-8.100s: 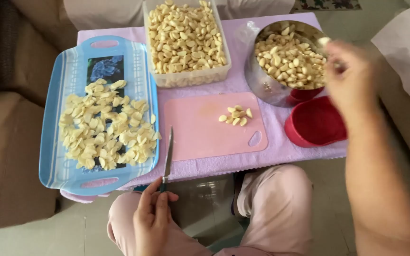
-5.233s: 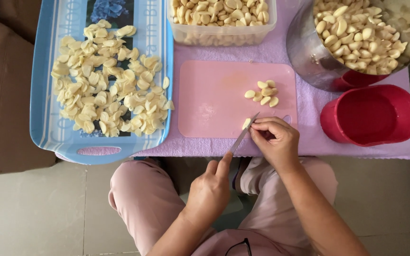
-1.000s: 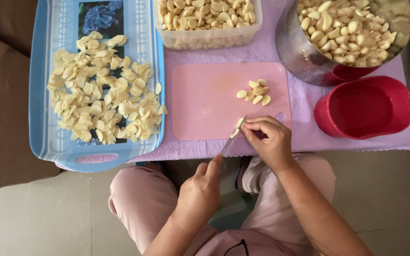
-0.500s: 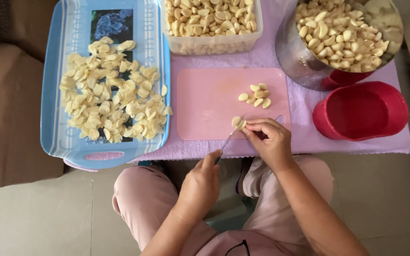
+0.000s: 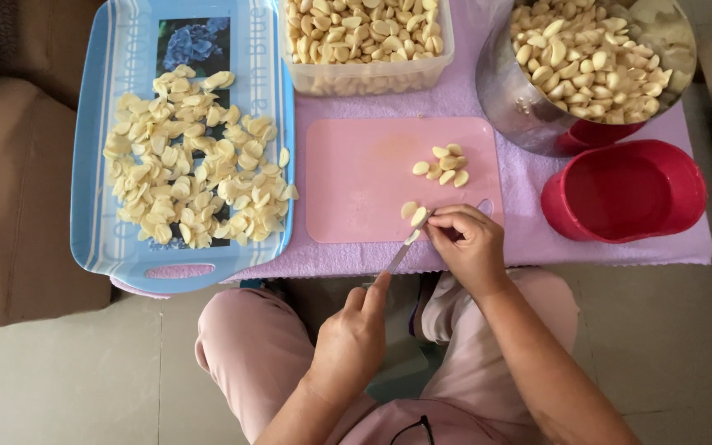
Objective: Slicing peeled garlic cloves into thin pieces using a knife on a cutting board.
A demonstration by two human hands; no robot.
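Since half a second ago: one cut piece now lies free on the pink cutting board (image 5: 364,177), just beside the right hand (image 5: 467,247), whose fingers pinch a garlic clove (image 5: 419,217). Left hand (image 5: 354,338): closed round a knife (image 5: 405,247), blade at the clove. Beyond the fingers: garlic halves (image 5: 442,165). Farther left: blue tray (image 5: 92,165) of slices.
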